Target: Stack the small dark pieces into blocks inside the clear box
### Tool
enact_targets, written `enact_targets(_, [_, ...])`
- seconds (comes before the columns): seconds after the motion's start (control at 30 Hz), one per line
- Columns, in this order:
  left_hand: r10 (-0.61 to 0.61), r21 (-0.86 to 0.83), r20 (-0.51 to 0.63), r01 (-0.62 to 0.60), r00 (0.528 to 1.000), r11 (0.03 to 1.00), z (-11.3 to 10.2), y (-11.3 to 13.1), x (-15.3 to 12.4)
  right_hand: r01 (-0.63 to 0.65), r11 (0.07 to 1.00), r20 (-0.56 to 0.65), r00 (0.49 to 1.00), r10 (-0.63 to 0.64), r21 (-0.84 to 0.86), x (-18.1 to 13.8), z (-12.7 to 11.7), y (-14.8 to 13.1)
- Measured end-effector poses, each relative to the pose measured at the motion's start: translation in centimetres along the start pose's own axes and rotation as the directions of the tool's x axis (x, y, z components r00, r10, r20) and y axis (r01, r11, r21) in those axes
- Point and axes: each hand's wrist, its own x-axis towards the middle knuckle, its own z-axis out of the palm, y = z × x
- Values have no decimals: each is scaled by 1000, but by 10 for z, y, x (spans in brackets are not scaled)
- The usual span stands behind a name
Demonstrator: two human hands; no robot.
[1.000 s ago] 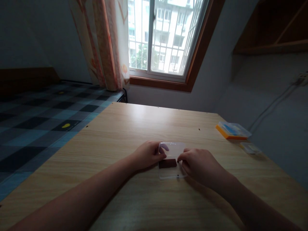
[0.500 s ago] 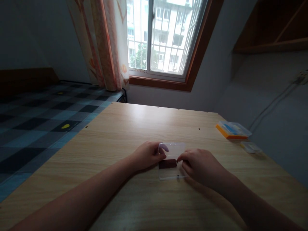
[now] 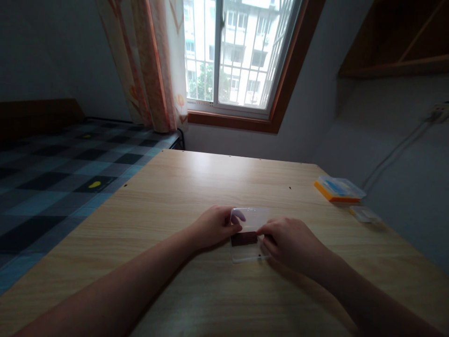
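Observation:
A clear plastic box (image 3: pixel 245 258) lies with its lid raised near the middle of the table. Inside, along the fold, sits a dark reddish-brown stack (image 3: pixel 244 239) of thin pieces. My left hand (image 3: pixel 222 227) grips the box's left side, thumb in front and fingers behind the see-through lid (image 3: pixel 256 217). At the box's right side, my right hand (image 3: pixel 286 236) is closed with the fingers curled. Its index fingertip touches the stack's right end; whether anything is pinched under it is hidden.
An orange-based clear case (image 3: pixel 338 188) with blue contents and a smaller clear box (image 3: pixel 365 215) lie by the table's right edge. A checked bed (image 3: pixel 70 164) adjoins the left side of the wooden table (image 3: pixel 210 180). A wall cable (image 3: pixel 396 149) hangs at right.
My right index fingertip has shifted slightly up and left onto the stack's end. Fine lines now show across the stack. My left hand and the box keep their place.

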Motion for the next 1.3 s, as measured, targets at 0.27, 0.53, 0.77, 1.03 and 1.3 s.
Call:
enact_targets(0.27, [4, -11, 1, -4, 1000, 1000, 1, -3, 0, -38, 999, -38, 999, 38, -7, 1, -2, 2])
enact_targets(0.53, [-7, -5, 0, 7, 1000, 1000, 0, -2, 1, -41, 999, -12, 999, 41, -9, 3, 0, 4])
enact_targets(0.77, [-5, -15, -5, 5, 1000, 1000, 0, 0, 0, -34, 999, -28, 999, 34, 2, 3, 3, 6])
enact_targets(1.03, [-18, -17, 2, 18, 1000, 1000, 0, 0, 0, -34, 999, -68, 997, 35, 18, 1, -2, 5])
enact_targets(1.3, [-20, -22, -1, 20, 1000, 1000, 1, -2, 1, 88, 985, -6, 996, -88, 148, -1, -14, 17])
